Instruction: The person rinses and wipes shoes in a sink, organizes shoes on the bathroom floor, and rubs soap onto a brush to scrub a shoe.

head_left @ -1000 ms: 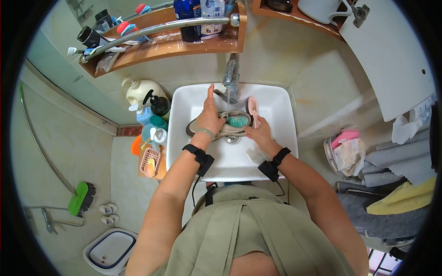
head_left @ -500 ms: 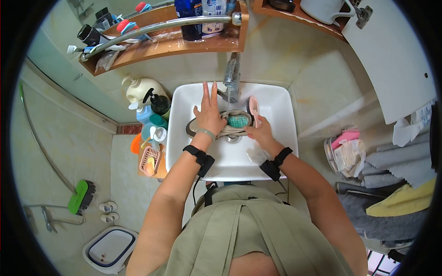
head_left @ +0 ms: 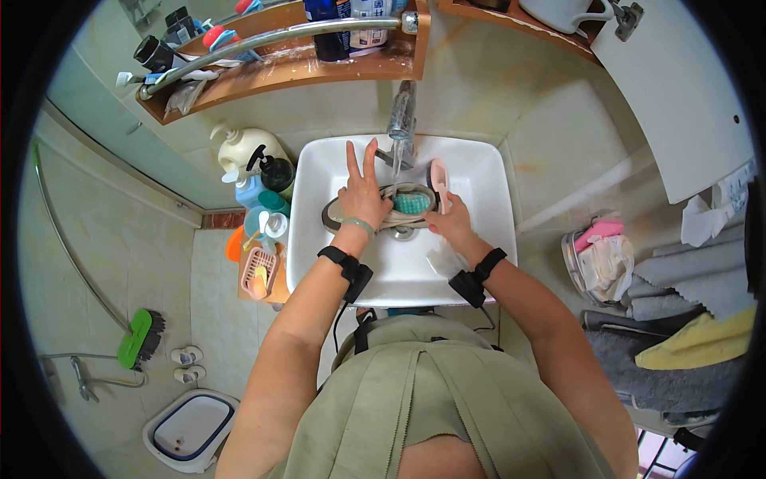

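Note:
A beige shoe (head_left: pixel 329 213) with a green patterned insole (head_left: pixel 412 203) lies sideways in the white sink (head_left: pixel 471 275). My left hand (head_left: pixel 363 201) grips the shoe's middle, two fingers stretched up towards the tap and the others bent around the upper. In my right hand (head_left: pixel 451 221) is a pink scrub brush (head_left: pixel 439 177), standing beside the shoe's right end with dark bristles turned left. Those right fingers also meet the shoe's edge. From the tap (head_left: pixel 402 120) a thin stream of water runs down by the shoe opening.
Pump bottles (head_left: pixel 277 176) and a pink basket (head_left: pixel 259 270) stand left of the sink. Above hangs a wooden shelf (head_left: pixel 279 76) with a metal rail. At right are an open cabinet door (head_left: pixel 678 104) and towels (head_left: pixel 678 375). A folding basin (head_left: pixel 191 427) sits lower left.
The view has tilted slightly, so the sink and shelf sit a little higher. Both hands keep their holds on the shoe and brush, with only small finger shifts.

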`<state>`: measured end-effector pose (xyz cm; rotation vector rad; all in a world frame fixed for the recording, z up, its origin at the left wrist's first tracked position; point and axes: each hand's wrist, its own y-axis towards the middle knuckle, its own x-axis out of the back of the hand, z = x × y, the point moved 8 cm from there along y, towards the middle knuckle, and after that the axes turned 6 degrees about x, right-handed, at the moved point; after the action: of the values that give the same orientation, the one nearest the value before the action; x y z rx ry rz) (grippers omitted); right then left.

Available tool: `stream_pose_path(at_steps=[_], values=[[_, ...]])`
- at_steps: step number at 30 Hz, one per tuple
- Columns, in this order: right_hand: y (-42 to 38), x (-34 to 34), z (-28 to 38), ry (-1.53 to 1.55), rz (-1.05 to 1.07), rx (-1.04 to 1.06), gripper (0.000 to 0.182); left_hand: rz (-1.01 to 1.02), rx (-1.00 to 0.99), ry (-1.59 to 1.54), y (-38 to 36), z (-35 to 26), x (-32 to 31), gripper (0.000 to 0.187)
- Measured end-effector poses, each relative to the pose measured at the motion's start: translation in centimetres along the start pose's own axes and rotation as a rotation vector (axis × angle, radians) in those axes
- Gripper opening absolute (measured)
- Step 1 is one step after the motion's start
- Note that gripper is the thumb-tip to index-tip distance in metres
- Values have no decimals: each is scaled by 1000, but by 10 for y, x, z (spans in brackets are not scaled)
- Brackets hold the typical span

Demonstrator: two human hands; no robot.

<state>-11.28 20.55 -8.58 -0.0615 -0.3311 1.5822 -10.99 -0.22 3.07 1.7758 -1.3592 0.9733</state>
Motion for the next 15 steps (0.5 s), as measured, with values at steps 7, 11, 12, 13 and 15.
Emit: stream_pose_path(at_steps=[7, 11, 12, 13, 15], values=[[-27, 2, 26, 81, 22, -41, 78, 77, 154, -124, -3, 40, -36, 76], [-49, 18, 57, -142, 94, 80, 68, 146, 71, -187, -12, 39, -48, 22], [-51, 25, 57, -143, 98, 74, 68, 150, 76, -186, -15, 37, -43, 22], [-53, 29, 62, -184, 139, 139, 65, 136, 39, -158, -18, 31, -36, 22], [-59, 32, 74, -230, 191, 196, 63, 126, 15, -131, -23, 23, -26, 22]])
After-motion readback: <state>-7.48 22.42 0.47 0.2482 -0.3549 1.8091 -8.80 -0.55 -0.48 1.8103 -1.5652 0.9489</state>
